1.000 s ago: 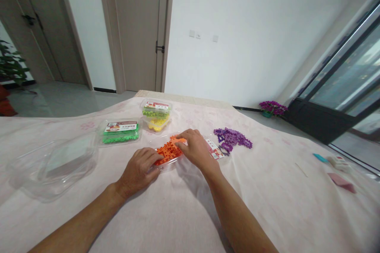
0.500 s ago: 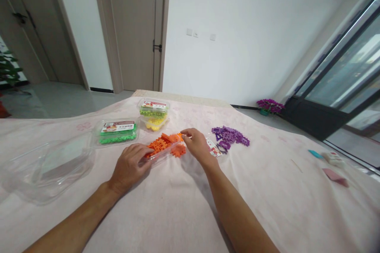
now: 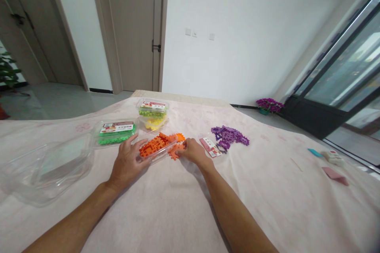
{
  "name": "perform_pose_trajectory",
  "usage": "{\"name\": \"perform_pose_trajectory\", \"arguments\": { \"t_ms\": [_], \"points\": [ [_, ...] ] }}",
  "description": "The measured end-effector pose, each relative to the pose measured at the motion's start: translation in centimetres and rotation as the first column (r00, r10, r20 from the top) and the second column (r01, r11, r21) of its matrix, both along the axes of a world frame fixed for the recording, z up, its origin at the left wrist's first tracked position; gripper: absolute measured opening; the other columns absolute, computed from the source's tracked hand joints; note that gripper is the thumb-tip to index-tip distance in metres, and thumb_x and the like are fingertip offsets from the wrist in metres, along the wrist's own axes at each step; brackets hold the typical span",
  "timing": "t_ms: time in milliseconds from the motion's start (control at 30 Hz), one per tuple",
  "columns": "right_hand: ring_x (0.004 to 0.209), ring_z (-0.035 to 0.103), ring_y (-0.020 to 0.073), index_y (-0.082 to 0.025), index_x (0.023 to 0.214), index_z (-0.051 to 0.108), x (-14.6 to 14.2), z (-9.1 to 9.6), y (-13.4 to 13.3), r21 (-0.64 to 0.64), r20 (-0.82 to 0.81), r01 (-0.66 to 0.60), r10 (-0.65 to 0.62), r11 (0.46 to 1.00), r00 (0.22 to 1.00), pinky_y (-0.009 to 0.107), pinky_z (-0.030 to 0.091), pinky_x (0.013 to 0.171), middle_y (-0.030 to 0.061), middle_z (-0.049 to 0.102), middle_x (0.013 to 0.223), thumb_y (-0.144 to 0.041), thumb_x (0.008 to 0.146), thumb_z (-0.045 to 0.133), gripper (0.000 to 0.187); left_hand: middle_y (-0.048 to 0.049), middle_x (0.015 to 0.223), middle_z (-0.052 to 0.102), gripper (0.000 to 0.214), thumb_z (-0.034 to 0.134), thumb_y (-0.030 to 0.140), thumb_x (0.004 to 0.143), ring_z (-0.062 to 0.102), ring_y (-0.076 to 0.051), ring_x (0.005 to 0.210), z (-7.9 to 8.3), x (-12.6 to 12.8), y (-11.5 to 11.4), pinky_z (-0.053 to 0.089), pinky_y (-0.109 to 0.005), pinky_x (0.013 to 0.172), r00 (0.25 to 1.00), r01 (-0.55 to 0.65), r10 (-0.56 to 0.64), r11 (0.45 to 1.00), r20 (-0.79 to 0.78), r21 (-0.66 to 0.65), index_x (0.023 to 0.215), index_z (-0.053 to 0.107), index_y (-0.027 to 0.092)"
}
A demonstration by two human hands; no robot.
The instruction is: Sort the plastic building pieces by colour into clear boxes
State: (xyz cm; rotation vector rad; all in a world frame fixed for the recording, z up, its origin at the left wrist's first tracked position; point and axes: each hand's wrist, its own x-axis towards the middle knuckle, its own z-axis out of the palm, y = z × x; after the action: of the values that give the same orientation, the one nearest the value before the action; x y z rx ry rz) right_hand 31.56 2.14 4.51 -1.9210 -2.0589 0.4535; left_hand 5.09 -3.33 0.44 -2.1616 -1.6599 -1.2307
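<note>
A clear plastic container [image 3: 162, 152] full of orange interlocking plastic pieces [image 3: 154, 145] lies at the middle of the cloth. My left hand [image 3: 127, 162] is around its left end, the thumb at the front corner and the other fingers spread toward the back. Just right of the container, more orange pieces lie loose on the cloth. My right hand [image 3: 192, 152] is there, thumb and fingers closed on an orange piece [image 3: 174, 151], partly hidden by the fingers. To the right of that hand lies a clear package with a printed label [image 3: 210, 147].
Purple pieces [image 3: 234, 136] are heaped at the right. A box of green pieces [image 3: 115, 132] and stacked boxes of lime [image 3: 152, 110] and yellow pieces [image 3: 154, 123] stand behind. An open clear container [image 3: 50, 166] lies left. Small items, including a pink piece [image 3: 335, 176], lie far right.
My right hand has moved down and toward me, from the container's far right corner to the loose orange pieces. My left hand has shifted slightly left, its fingers spreading off the orange pieces.
</note>
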Motion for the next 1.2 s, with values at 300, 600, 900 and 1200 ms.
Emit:
{"name": "perform_pose_trajectory", "arguments": {
  "t_ms": [300, 600, 900, 1200],
  "points": [
    [0.066, 0.062, 0.0149, -0.018, 0.108, 0.064, 1.9, -1.7, 2.1, -0.016, -0.389, 0.035, -0.039, 0.999, 0.921, 0.024, 0.04, 0.061, -0.0019, 0.068, 0.072, -0.028, 0.072, 0.074, 0.039, -0.0178, 0.157, 0.029, 0.08, 0.073, 0.051, 0.079, 0.036, -0.036, 0.145, -1.0, -0.5, 0.7, 0.042, -0.054, 0.112, 0.98, 0.072, -0.028, 0.972, 0.195, -0.223, 0.147, 0.041, 0.023],
    [0.062, 0.062, 0.014, -0.013, 0.112, 0.063, 1.9, 3.2, 1.6, 0.062, -0.819, 0.158, -0.04, 0.986, 0.573, 0.023, 0.042, 0.055, 0.0033, 0.071, 0.077, -0.043, 0.071, 0.068, 0.051, -0.015, 0.153, 0.039, 0.083, 0.074, 0.052, 0.078, 0.038, -0.033, 0.144, -0.5, 0.6, -0.1, 0.043, -0.051, 0.113, 0.975, 0.191, -0.162, 0.961, 0.15, -0.199, 0.148, 0.038, 0.025],
    [0.086, 0.069, 0.0182, -0.018, 0.118, 0.066, -2.3, 3.6, -1.4, 0.093, -0.646, -0.157, 0.18, 0.983, 0.742, 0.029, 0.053, 0.072, 0.0068, 0.075, 0.102, -0.03, 0.079, 0.068, 0.041, -0.0147, 0.155, 0.039, 0.091, 0.072, 0.051, 0.081, 0.04, -0.031, 0.144, -0.2, 1.2, -0.6, 0.039, -0.052, 0.116, 0.968, 0.239, -0.227, 0.964, 0.111, -0.116, 0.155, 0.024, 0.028],
    [0.097, 0.068, 0.0189, -0.023, 0.103, 0.077, -3.1, 5.0, -3.4, 0.23, -0.225, -0.472, 0.518, 0.851, 0.825, 0.03, 0.049, 0.089, 0.0033, 0.076, 0.106, -0.02, 0.087, 0.062, 0.022, -0.0156, 0.155, 0.041, 0.076, 0.067, 0.051, 0.086, 0.041, -0.031, 0.143, -0.2, 1.1, -0.7, 0.039, -0.052, 0.115, 0.961, 0.275, -0.277, 0.959, -0.023, -0.07, 0.151, 0.037, 0.026]
  ]
}}
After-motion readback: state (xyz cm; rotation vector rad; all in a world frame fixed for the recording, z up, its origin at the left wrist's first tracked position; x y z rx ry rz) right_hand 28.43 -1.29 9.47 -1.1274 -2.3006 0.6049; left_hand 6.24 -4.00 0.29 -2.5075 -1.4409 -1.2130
